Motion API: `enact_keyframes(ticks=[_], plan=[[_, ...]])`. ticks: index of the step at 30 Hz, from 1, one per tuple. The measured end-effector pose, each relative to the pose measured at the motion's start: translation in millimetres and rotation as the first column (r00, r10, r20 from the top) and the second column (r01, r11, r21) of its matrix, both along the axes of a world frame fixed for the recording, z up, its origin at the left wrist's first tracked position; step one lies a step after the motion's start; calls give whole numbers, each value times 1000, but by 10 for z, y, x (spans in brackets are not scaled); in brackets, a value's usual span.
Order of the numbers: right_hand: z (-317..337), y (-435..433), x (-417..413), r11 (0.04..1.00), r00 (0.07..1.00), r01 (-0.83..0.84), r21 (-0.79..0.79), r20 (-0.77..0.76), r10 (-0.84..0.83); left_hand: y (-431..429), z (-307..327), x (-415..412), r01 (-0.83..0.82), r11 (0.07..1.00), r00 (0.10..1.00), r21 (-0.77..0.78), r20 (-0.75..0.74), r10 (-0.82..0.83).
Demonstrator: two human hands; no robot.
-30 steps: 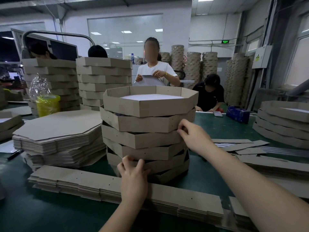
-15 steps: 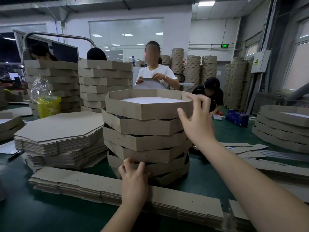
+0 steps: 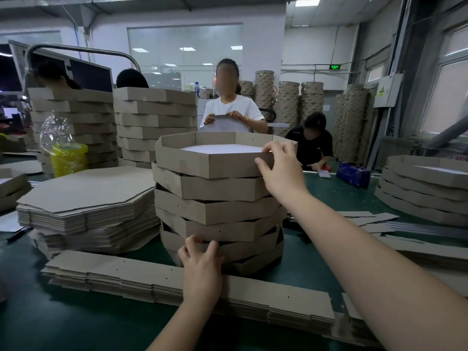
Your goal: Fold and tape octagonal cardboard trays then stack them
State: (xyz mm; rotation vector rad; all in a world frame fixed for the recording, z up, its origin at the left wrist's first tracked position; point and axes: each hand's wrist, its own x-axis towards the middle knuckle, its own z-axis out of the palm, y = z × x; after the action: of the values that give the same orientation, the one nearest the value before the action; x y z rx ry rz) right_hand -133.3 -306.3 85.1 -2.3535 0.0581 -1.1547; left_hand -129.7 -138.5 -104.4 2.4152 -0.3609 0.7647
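A stack of several folded octagonal cardboard trays [image 3: 217, 211] stands in front of me on the green table. The top tray [image 3: 202, 163] has a white inner floor. My right hand [image 3: 281, 171] grips the top tray's near right rim, thumb on the outside wall and fingers over the edge. My left hand [image 3: 201, 267] holds the lower trays at the stack's near side, fingers curled on a tray wall. Flat octagonal blanks [image 3: 86, 198] lie piled to the left. Long cardboard side strips [image 3: 126, 277] lie stacked along the near edge.
Taller tray stacks [image 3: 154, 122] stand behind on the left, another tray stack [image 3: 425, 191] on the right. A yellow roll in plastic wrap [image 3: 67, 158] sits far left. Loose strips [image 3: 374, 221] lie right of the stack. Several people work across the table.
My right hand rose from the middle of the stack to the top tray's rim and took hold of it. My left hand stayed at the stack's base.
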Motion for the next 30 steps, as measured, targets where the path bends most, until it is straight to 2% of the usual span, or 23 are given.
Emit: enact_keyframes(ticks=[3, 7, 11, 14, 21, 26, 30], plan=[[-20, 8, -39, 1000, 1000, -6, -14, -13, 6, 6, -9, 7, 3, 1000, 1000, 0, -8, -3], [-100, 23, -129, 994, 997, -2, -110, -73, -7, 33, -22, 19, 4, 1000, 1000, 21, -24, -4], [-109, 1, -232, 987, 970, -22, -160, -242, -18, 63, -12, 28, 23, 999, 999, 31, -32, -22], [-86, -6, -338, 992, 934, -59, -108, -358, 17, 81, -5, 43, 35, 998, 998, 57, -44, -33], [-413, 21, -588, 996, 935, -77, -46, -349, 56, 71, 65, 28, 37, 996, 994, 81, -101, -29], [-613, 37, -811, 995, 906, -100, 27, -411, 102, 89, 181, -9, -3, 978, 985, 210, -168, 39], [-561, 74, -1153, 970, 925, -152, 188, -319, 207, 158, 188, -78, 60, 972, 979, 228, -203, -13]])
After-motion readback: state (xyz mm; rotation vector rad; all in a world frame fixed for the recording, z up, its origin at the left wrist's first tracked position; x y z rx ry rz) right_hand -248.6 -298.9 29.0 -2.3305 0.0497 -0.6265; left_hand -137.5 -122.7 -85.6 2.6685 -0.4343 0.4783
